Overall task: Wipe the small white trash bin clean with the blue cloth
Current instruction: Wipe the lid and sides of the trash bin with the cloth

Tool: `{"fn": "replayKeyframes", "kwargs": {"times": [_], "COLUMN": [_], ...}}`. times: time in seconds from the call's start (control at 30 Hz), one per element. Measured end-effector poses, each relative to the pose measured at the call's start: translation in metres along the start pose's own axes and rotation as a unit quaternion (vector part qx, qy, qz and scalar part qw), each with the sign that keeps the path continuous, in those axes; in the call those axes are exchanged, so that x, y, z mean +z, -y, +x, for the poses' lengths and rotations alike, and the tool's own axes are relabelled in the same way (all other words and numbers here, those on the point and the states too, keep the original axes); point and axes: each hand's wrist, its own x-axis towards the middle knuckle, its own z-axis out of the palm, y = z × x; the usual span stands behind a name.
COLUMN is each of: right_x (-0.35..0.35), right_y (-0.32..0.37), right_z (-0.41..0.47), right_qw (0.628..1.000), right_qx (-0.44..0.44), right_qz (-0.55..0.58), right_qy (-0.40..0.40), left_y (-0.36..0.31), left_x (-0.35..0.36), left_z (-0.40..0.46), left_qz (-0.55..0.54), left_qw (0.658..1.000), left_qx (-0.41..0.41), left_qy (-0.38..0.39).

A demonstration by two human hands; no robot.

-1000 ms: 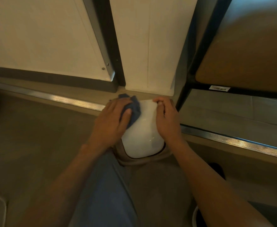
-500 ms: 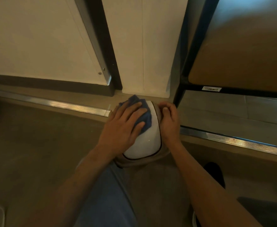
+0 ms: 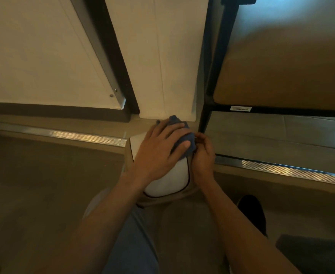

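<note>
From my remote seat I log, far left, the cream wall panel (image 3: 34, 52) with its dark skirting strip below, then the ribbed metal floor strip (image 3: 73, 134) running across the brownish floor toward the middle. Next, the slanted grey metal door frame edge (image 3: 103, 62) beside a black vertical gap, and the narrow white panel (image 3: 168, 56) behind the work area. Centre: the small white trash bin with a rounded glossy lid (image 3: 168, 180) stands on the floor at the foot of that white panel, seen from above, its tan body showing just under the lid's near edge. My left hand (image 3: 158, 153) lies flat across the lid, fingers spread and pressing down on the crumpled blue cloth (image 3: 184, 139) — the cloth sits on the far right part of the lid, bunched under the fingertips and poking out beyond them. My right hand (image 3: 203, 157) sits touching the bin's right side, fingers curled in against the rim just beside the cloth; whether they pinch the cloth edge I cannot tell. Below, a blue-trousered knee (image 3: 129, 240). Right: black metal shelf frame (image 3: 218, 62) carrying a brown wooden shelf board (image 3: 285, 66) — and a dark shoe (image 3: 251, 212) on the floor.
</note>
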Motion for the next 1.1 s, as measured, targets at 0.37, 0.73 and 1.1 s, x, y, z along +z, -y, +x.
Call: {"fn": "replayKeyframes", "kwargs": {"times": [0.37,0.73,1.1], "right_x": [0.024,0.047,0.003], "right_y": [0.089,0.051,0.016], "right_z": [0.018,0.005,-0.023], "right_qw": [0.956,0.835,0.974], "right_qx": [-0.172,-0.218,-0.048], "right_qz": [-0.22,-0.48,-0.208], "right_qy": [0.087,0.156,0.071], "left_y": [0.031,0.04,0.037], "left_x": [-0.008,0.003,0.006], "left_z": [-0.026,-0.047,-0.043], "left_qz": [-0.004,-0.126,-0.118], "left_qw": [0.982,0.937,0.927], "left_qx": [-0.162,-0.277,-0.291], "left_qy": [-0.102,-0.169,-0.204]}}
